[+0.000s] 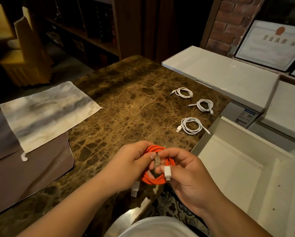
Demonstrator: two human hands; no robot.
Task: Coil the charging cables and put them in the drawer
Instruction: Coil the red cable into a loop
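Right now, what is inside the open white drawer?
The open white drawer shows only its bare white bottom; no cable lies in the visible part. Its near end is out of frame, and the right hand, gripping the orange cable, covers a corner.

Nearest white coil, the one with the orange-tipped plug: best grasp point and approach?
Pinch the bundled loops of the nearest white coil on its left arc, coming straight down. It lies flat on the marble counter, and both plug ends trail loose, so gripping a plug would likely unwind it.
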